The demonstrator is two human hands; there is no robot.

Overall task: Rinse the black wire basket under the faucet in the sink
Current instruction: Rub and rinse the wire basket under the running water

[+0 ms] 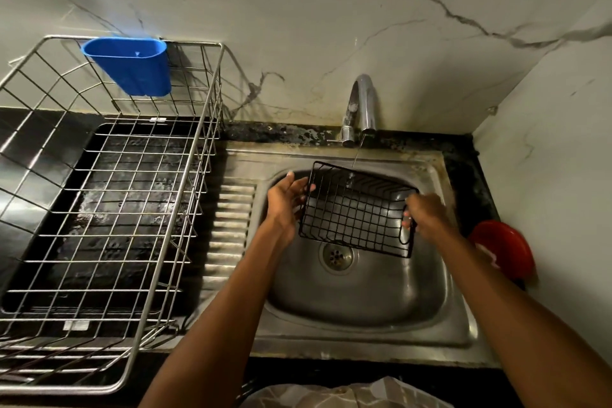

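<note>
Both hands hold black wire basket under chrome faucet trickle over steel sink: left hand fingers straight against its side, right hand gripping rim; dark bench, marble wall.

A sink sits in the tabletop, its faucet behind it against the wall. A wire basket is held over the sink, left hand on its left side, right hand on its right. Left of the sink stands a dish rack, with a cup hung on its back rim. A bowl lies right of the sink.
</note>
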